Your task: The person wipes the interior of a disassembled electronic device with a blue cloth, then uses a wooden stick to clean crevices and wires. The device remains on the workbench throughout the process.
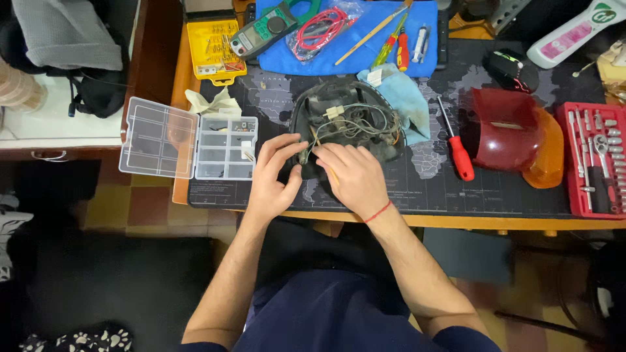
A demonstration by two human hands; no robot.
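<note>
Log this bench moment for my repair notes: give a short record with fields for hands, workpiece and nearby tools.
left hand: touching the housing's near-left edge
right hand: fingers on the wires
workpiece: black housing with tangled wires, on a dark mat
left of it: open clear parts box
right of it: red screwdriver, red lens, socket set
behind: blue cloth

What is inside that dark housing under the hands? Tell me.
Inside the dark housing lies a tangle of grey wires with a small white connector. The left hand and right hand cover its near edge, so anything there is hidden.
</note>
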